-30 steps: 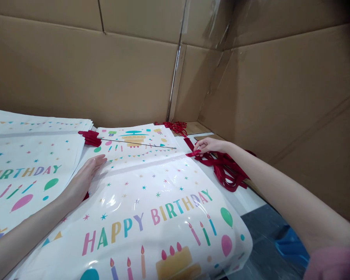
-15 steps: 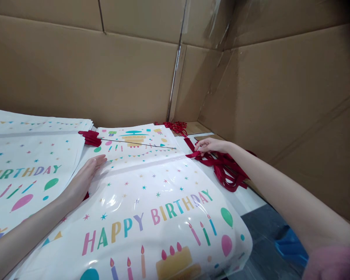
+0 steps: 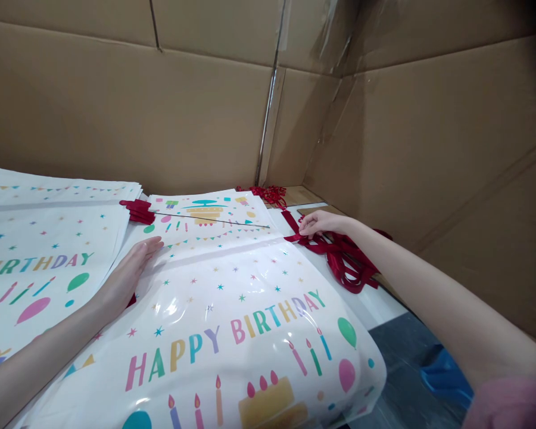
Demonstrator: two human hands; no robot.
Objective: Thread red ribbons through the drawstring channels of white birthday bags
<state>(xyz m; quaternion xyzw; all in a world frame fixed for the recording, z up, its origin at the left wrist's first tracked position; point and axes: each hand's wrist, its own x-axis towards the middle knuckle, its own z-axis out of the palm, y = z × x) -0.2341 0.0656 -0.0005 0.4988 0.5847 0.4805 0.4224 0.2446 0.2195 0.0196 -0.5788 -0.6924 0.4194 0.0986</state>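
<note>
— Since a second ago your right hand (image 3: 318, 223) has barely shifted: the fingertips have dipped a touch lower onto the red ribbon (image 3: 300, 236) at the bag's far right corner. Your left hand (image 3: 129, 271) has stayed put.

— Where does the ribbon lie from you?

— Far right, off the corner of the birthday bag (image 3: 232, 310), trailing away into the ribbon pile (image 3: 348, 262) by the cardboard wall (image 3: 451, 149). Its long axis runs from the bag's top edge out to the right and back toward you. Your right hand is the nearer one by far; it is touching it.

— And the grip?

— Your right hand is nearly closed, fingers curled down and pinching the ribbon end between fingertips and thumb. Your left hand lies flat and open, palm down on the bag's left side, fingers together pointing away from you, holding nothing. Beside it sits the stack of bags (image 3: 49, 256), all on the surface (image 3: 384, 304).
</note>
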